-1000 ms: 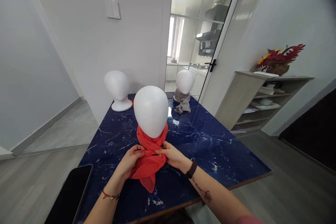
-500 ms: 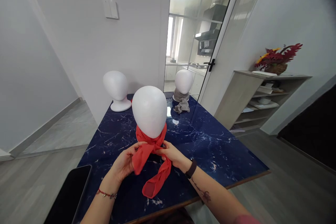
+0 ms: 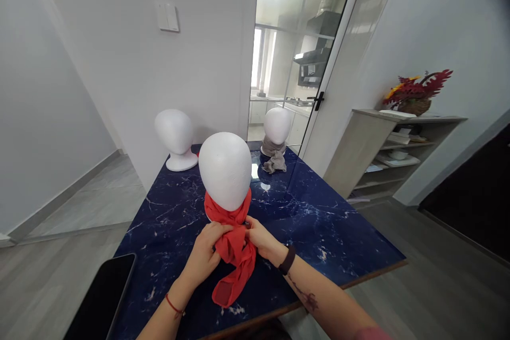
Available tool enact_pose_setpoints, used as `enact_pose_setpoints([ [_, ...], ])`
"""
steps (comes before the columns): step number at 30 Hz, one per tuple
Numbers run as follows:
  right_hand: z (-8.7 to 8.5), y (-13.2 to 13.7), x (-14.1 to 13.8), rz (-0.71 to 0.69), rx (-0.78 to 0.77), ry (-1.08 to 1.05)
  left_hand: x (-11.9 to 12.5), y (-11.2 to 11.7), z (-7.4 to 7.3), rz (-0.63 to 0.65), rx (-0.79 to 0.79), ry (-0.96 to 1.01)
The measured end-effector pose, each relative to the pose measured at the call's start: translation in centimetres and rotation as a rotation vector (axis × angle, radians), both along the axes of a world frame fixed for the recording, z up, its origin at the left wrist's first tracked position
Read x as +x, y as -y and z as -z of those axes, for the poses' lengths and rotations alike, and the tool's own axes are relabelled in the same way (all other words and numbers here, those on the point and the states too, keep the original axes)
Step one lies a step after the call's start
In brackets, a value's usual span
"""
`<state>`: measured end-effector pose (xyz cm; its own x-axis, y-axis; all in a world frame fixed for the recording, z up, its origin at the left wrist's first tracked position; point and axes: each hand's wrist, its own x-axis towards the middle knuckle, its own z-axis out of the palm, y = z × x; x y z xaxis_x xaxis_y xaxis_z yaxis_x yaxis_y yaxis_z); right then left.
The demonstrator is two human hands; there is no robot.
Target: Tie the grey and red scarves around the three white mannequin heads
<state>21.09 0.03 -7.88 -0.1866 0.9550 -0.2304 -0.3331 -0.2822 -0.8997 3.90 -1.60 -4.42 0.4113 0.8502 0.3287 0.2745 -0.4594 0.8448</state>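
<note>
A white foam mannequin head (image 3: 225, 170) stands upright near the table's front, with a red scarf (image 3: 239, 257) wrapped round its neck. The scarf's front part is crossed or knotted below the chin, and one loose end hangs down onto the tabletop. My left hand (image 3: 209, 249) is closed on the scarf from the left, its thumb and fingers pinching the cloth near the crossing. From the right, my right hand (image 3: 261, 238) also grips the scarf at the crossing. Folds of cloth hide some of the fingertips of both hands.
Behind stand a bare white mannequin head (image 3: 175, 133) at left and another mannequin head (image 3: 278, 125) at right wearing a grey scarf (image 3: 274, 159). A black phone (image 3: 101, 297) lies at the left edge of the blue marbled table (image 3: 303, 223). A shelf unit (image 3: 382, 154) stands at right.
My left hand has moved right, towards the crossing, bringing its scarf end over the middle. My right hand stays at nearly the same place, still gripping the cloth.
</note>
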Motion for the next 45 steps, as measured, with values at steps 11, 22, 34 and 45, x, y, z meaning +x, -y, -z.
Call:
enact_pose_setpoints([
  [11, 0.1, -0.1, -0.2, 0.045, -0.001, -0.004, 0.0, -0.5, 2.5, 0.05, 0.121, -0.106],
  [22, -0.8, 0.3, -0.3, 0.032, 0.095, -0.149, 0.2, -1.2, 3.1, -0.12, 0.387, -0.372],
  [34, -1.3, 0.5, -0.4, 0.021, 0.152, -0.212, 1.1, -1.6, 3.6, -0.361, 0.676, -0.488],
  [45, -1.7, 0.2, -0.4, 0.067, 0.016, -0.393, 1.3, -2.1, 3.4, -0.366, 0.693, -0.419],
])
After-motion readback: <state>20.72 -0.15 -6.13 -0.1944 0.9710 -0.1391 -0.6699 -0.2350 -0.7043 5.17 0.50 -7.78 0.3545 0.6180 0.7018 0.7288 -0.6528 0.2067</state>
